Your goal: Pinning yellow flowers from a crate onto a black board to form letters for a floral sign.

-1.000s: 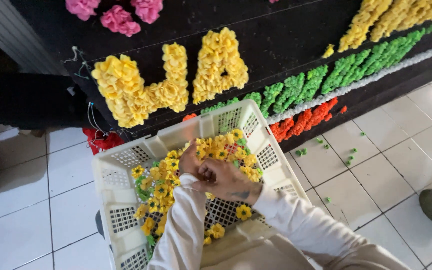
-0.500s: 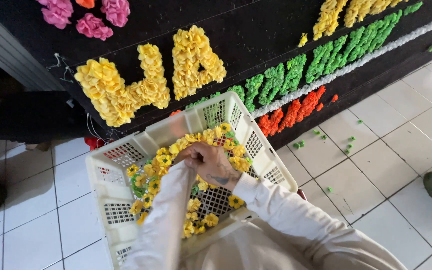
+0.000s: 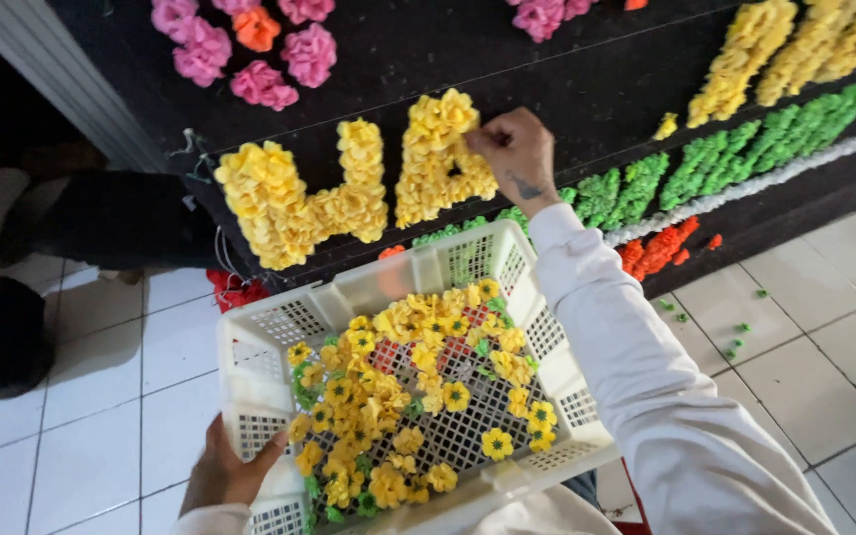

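So the right hand [image 3: 515, 154] is up at the black board [image 3: 587, 69], fingertips pinched together right at the top-right edge of the second yellow flower letter [image 3: 440, 159]. It looks like it's pinching a small yellow flower against the letter, but the flower blends into the rest of the yellow, so I honestly can't tell whether it's actually holding one or just pressing on the letter. The white sleeve [image 3: 646, 367] runs from that hand down to the bottom right corner of the view. The left hand [image 3: 225, 474] is low down, gripping the near-left corner of the white plastic basket [image 3: 250, 342], thumb hooked over the rim and fingers underneath. The basket sits below the board, well apart from the right hand, and its mesh bottom is covered with loose yellow flowers [image 3: 418, 396] with green leaves, piled thicker toward the left side. Left of the letter being worked on is the first yellow flower letter [image 3: 294, 203], wider and lumpier. Higher up the board there are pink flowers [image 3: 250, 54], and off to the right a green flower band [image 3: 735, 154] with a white trim line under it and some red-orange flowers [image 3: 658, 248] near the board's lower edge. A few green bits are scattered on the white tiled floor [image 3: 795, 337].
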